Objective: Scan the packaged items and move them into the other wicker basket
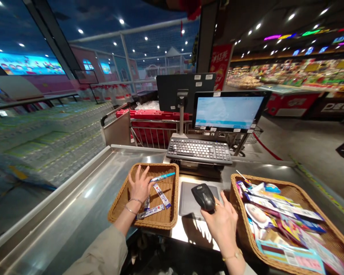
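Note:
My left hand point(140, 185) is over the left wicker basket point(172, 219), fingers spread. One end of a slim blue wrapped stick point(163, 177) lies right by its thumb and index finger; I cannot tell if they touch. Below, several white-and-blue stick packets point(162, 196) rest on the basket's bottom, one partly behind my hand. My right hand point(222, 219) grips a black barcode scanner point(203, 196) between thumb and index finger, the other fingers stretched out. The scanner is above a grey pad point(186, 198) on the counter, and its rear end is hidden by my fingers.
To the right, a larger wicker basket point(248, 238) holds many packaged snacks and a lollipop. Behind the pad stand a keyboard point(199, 149) and a lit monitor point(227, 112). A metal counter point(83, 202) with a raised edge runs left. Carts and stacked bottles are beyond.

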Demonstrator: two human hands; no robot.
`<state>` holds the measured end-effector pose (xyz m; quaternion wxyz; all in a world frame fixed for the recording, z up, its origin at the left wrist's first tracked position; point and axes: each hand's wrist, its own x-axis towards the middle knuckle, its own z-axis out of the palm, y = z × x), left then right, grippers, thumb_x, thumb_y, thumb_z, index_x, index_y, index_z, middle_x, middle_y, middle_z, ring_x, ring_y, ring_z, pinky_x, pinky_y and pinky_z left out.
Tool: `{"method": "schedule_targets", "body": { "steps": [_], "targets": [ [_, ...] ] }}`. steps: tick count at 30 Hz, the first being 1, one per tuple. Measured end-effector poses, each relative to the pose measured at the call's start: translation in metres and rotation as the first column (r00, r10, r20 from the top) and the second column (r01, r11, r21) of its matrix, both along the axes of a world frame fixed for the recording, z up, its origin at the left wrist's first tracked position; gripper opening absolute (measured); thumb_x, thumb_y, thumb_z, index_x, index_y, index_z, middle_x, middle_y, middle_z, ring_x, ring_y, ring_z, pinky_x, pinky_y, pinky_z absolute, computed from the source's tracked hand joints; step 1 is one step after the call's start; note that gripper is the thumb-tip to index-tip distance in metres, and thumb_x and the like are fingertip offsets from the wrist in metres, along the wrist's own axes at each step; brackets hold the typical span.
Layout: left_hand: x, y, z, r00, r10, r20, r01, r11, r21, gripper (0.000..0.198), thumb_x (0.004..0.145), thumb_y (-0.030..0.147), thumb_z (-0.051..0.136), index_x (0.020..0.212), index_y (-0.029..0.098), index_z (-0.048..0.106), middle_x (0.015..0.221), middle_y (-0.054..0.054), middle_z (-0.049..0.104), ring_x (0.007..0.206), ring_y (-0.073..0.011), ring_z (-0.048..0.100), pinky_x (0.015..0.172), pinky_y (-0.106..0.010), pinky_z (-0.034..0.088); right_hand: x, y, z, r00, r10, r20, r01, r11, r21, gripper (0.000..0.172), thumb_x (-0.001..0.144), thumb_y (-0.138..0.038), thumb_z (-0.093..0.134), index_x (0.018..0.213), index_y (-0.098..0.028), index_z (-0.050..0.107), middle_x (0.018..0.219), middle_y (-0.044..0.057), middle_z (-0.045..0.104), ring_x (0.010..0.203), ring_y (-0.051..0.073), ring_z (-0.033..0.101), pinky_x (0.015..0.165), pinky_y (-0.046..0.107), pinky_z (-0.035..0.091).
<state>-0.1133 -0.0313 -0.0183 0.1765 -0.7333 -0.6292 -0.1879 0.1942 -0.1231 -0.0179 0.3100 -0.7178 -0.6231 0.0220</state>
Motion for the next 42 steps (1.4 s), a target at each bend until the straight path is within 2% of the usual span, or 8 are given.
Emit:
{"method": "schedule_targets", "body": {
  "steps": [5, 11, 19, 23, 31, 42],
  "targets": [
    [0.019, -0.009, 0.001, 0.997, 0.011, 0.072, -0.016, 0.998, 0.064, 0.017, 0.085, 0.035, 0.062, 0.095, 0.027, 0.072, 0.145, -0.002, 0.049, 0.144, -0.0366, 0.022, 0.112, -0.072, 0.0, -0.003, -0.004, 0.004, 1.0, 0.01, -0.001, -0.01, 1.0, 0.017, 0.03, 0.071, -0.032, 0.059, 0.096, -0.021, 0.07, 0.117, 0.007, 0.068, 0.135, 0.031, 0.039, 0.103, 0.046, 0.03],
    [0.044, -0.016, -0.005, 0.992, -0.033, 0.12, 0.019, 0.993, 0.118, 0.016, 0.084, 0.036, 0.063, 0.094, 0.028, 0.072, 0.144, 0.0, 0.05, 0.144, -0.0349, 0.021, 0.113, -0.069, -0.003, -0.008, -0.007, 0.01, 1.0, 0.024, -0.007, -0.024, 1.0, 0.014, 0.022, 0.071, -0.029, 0.058, 0.088, -0.022, 0.07, 0.117, 0.004, 0.068, 0.136, 0.03, 0.037, 0.105, 0.046, 0.028],
    [0.067, -0.019, -0.011, 0.984, -0.088, 0.153, 0.064, 0.986, 0.151, 0.016, 0.085, 0.037, 0.062, 0.092, 0.027, 0.072, 0.145, 0.0, 0.049, 0.145, -0.0346, 0.02, 0.114, -0.067, -0.004, -0.014, -0.01, 0.017, 0.999, 0.044, -0.001, -0.044, 0.999, -0.02, 0.026, 0.071, -0.026, 0.058, 0.094, -0.022, 0.071, 0.121, 0.002, 0.067, 0.138, 0.028, 0.033, 0.109, 0.047, 0.023],
    [0.074, -0.021, -0.013, 0.982, -0.103, 0.157, 0.079, 0.986, 0.149, 0.017, 0.086, 0.038, 0.061, 0.093, 0.027, 0.072, 0.145, 0.0, 0.049, 0.145, -0.0341, 0.021, 0.115, -0.066, -0.003, -0.017, -0.011, 0.018, 0.999, 0.05, 0.006, -0.049, 0.998, -0.027, 0.03, 0.071, -0.025, 0.059, 0.098, -0.022, 0.07, 0.122, 0.004, 0.066, 0.139, 0.028, 0.033, 0.11, 0.049, 0.022],
    [0.081, -0.021, -0.015, 0.976, -0.126, 0.175, 0.099, 0.983, 0.156, 0.02, 0.087, 0.041, 0.059, 0.094, 0.028, 0.072, 0.143, -0.001, 0.051, 0.144, -0.0349, 0.023, 0.114, -0.067, -0.002, -0.022, -0.01, 0.021, 0.997, 0.075, -0.016, -0.076, 0.995, -0.058, 0.019, 0.07, -0.024, 0.062, 0.086, -0.023, 0.071, 0.124, 0.002, 0.065, 0.14, 0.028, 0.031, 0.113, 0.049, 0.019],
    [0.084, -0.019, -0.016, 0.969, -0.137, 0.208, 0.11, 0.985, 0.136, 0.02, 0.087, 0.039, 0.058, 0.095, 0.028, 0.072, 0.144, -0.002, 0.05, 0.145, -0.0348, 0.021, 0.114, -0.067, -0.002, -0.023, -0.008, 0.019, 0.994, 0.105, -0.009, -0.105, 0.993, -0.048, 0.02, 0.069, -0.022, 0.06, 0.087, -0.023, 0.071, 0.122, 0.001, 0.066, 0.139, 0.029, 0.032, 0.113, 0.051, 0.017]
  ]
}}
